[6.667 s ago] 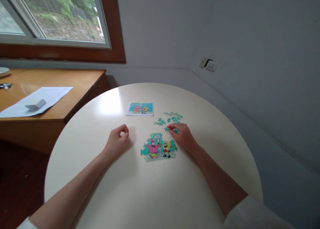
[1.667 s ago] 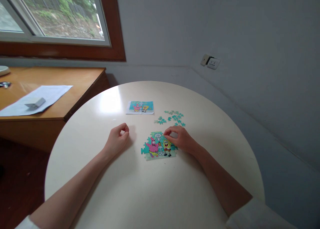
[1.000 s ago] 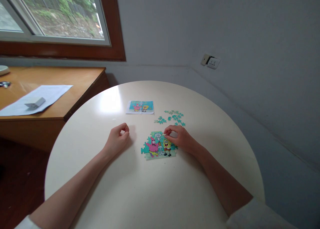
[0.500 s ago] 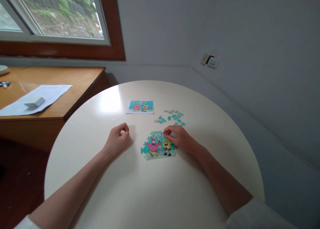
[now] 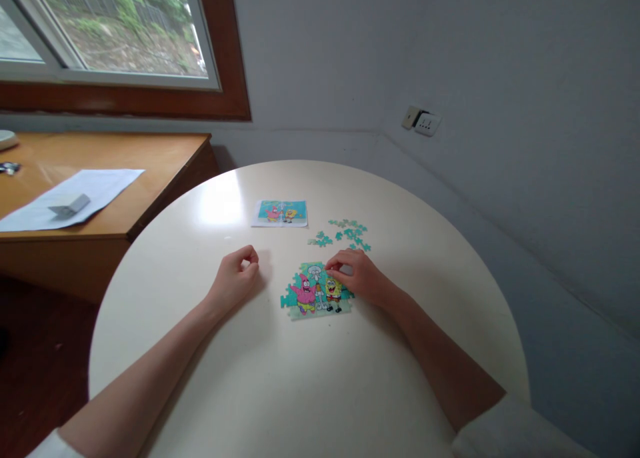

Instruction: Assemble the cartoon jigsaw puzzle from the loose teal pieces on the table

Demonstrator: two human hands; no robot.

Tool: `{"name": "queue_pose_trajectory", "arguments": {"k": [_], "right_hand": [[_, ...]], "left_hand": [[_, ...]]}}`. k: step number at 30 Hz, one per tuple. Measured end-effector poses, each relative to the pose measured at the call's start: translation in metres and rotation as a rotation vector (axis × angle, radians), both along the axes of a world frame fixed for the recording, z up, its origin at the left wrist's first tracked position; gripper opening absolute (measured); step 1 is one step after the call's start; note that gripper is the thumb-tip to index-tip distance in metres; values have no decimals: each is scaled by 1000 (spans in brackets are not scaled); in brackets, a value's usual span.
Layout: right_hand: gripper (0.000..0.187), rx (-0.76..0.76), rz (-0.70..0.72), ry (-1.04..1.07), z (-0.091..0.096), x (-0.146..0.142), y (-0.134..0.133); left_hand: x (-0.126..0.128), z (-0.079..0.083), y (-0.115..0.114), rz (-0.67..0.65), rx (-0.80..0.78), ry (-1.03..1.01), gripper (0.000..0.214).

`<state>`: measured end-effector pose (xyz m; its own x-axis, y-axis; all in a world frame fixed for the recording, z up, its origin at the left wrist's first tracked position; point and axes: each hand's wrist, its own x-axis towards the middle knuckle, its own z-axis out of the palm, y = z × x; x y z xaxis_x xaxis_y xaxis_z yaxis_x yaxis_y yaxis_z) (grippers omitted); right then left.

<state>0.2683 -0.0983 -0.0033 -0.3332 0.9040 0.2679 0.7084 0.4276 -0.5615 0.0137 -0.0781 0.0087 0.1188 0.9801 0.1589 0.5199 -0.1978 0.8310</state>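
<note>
A partly joined jigsaw puzzle (image 5: 306, 298) lies flat in the middle of the table, showing a pink starfish, a pale squid figure and a yellow sponge figure on teal. My right hand (image 5: 356, 271) reaches over its upper right edge. Thumb and forefinger are pinched at the border beside the squid's head, on what looks like a puzzle piece mostly hidden by the fingertips. To the left of the puzzle, my left hand (image 5: 237, 271) rests on the table with curled fingers, thumb against forefinger and nothing visible in it. Several loose teal puzzle pieces (image 5: 353, 233) lie beyond my right hand.
A picture card (image 5: 280, 214) of the same scene lies behind the puzzle on the round white table (image 5: 300, 391). On the left, a wooden desk (image 5: 165, 158) holds a white paper sheet (image 5: 107, 181) and a small grey object (image 5: 70, 207). Walls stand behind and on the right.
The joined puzzle has shifted very slightly left, and my right hand's fingertips moved a little left with it. My left hand has stayed still.
</note>
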Motion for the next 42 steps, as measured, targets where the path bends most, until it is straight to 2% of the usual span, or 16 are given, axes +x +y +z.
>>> {"name": "queue_pose_trajectory", "arguments": {"k": [12,18,22,27,38,42], "right_hand": [[5,-31,5,29,0,0,0],[6,60,-115,-78,-2,-3,-1],[5,68,-141,-139,-2,-5,-2],[6,25,-146,-144,1,-7,-3],[7,32,-116,-127,-3,-6,-2],[8,15,-126,-97,-2,-6,-2]], "left_hand": [[0,-1,0,0,-12,2,6],[-1,-2,1,-3,-1,11,6],[-1,-2,1,-4,6,11,6],[-1,-2,1,4,12,12,6],[-1,-3,2,24,-9,-20,6],[-2,-5,5,39,29,-7,6]]}}
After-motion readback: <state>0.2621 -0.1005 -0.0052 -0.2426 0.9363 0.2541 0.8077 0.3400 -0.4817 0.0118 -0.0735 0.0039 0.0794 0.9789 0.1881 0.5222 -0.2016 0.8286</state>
